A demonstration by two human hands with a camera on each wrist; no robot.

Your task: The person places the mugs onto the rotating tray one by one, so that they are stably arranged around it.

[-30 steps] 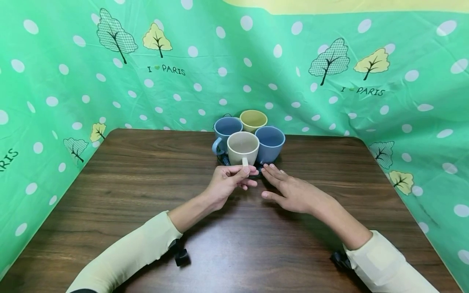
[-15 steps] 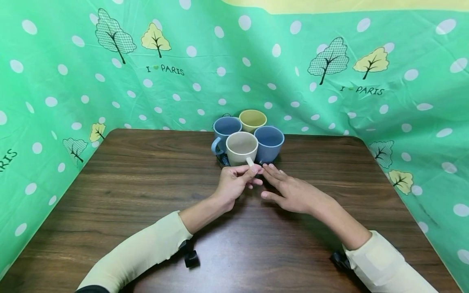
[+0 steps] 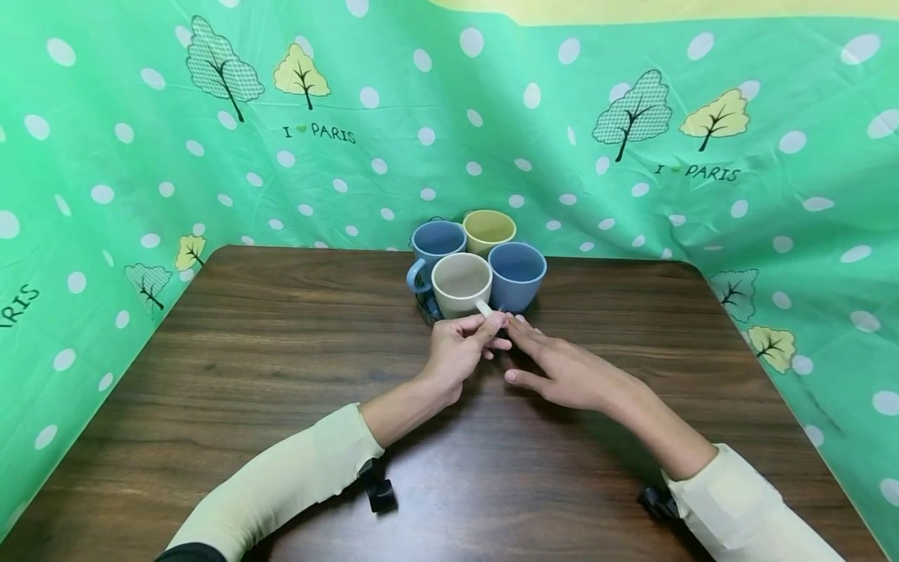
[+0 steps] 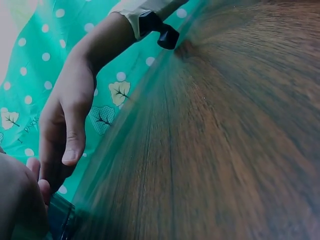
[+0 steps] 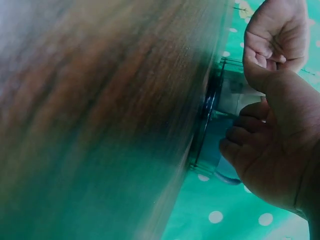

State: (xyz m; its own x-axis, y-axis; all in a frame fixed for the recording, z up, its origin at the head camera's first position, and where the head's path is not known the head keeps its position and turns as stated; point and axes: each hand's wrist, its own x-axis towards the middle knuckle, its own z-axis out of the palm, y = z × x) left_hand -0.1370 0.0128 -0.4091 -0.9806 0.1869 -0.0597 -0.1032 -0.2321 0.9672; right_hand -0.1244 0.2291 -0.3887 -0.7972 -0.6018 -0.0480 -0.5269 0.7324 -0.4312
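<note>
A cream mug (image 3: 456, 295) stands at the front of a tight cluster of mugs at the table's far side. My left hand (image 3: 460, 351) pinches its handle between thumb and fingers. The handle points toward the front right. My right hand (image 3: 572, 373) reaches in from the right with fairly straight fingers. Its fingertips lie close to the foot of the right blue mug (image 3: 518, 285) and to my left fingertips; whether they touch the dark tray (image 3: 429, 308) beneath cannot be told. A second blue mug (image 3: 437, 243) stands behind left, and a yellow mug (image 3: 488, 229) behind.
The brown wooden table (image 3: 281, 351) reaches back to a green dotted curtain (image 3: 393, 101) just behind the mugs. The left blue mug's handle (image 3: 416, 279) sticks out to the left. In the right wrist view the tray's raised wire edge (image 5: 212, 100) shows beside the fingers.
My left hand has moved a little right, swinging the cream mug's handle from straight forward toward the front right. My right hand has hardly moved.
</note>
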